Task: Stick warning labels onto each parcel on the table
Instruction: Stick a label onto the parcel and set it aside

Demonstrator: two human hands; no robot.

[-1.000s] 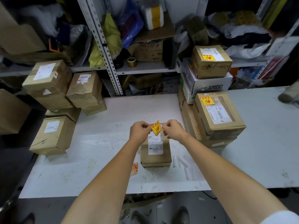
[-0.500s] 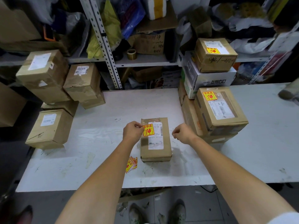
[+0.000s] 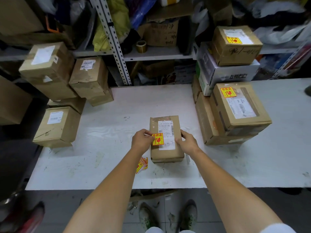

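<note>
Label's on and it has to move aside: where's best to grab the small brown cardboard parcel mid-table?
From above, across its narrow width: fingers on both long side walls of the small brown cardboard parcel. It lies flat; the right hand grips one wall, the left hand pinches the red-and-yellow warning label.

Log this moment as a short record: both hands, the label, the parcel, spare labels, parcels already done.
left hand: holds the warning label at its left edge
right hand: grips the parcel's right edge
warning label: on the parcel's top, overlapping its shipping label
spare labels: on the table beside the parcel
already labelled: two boxes at right
</note>
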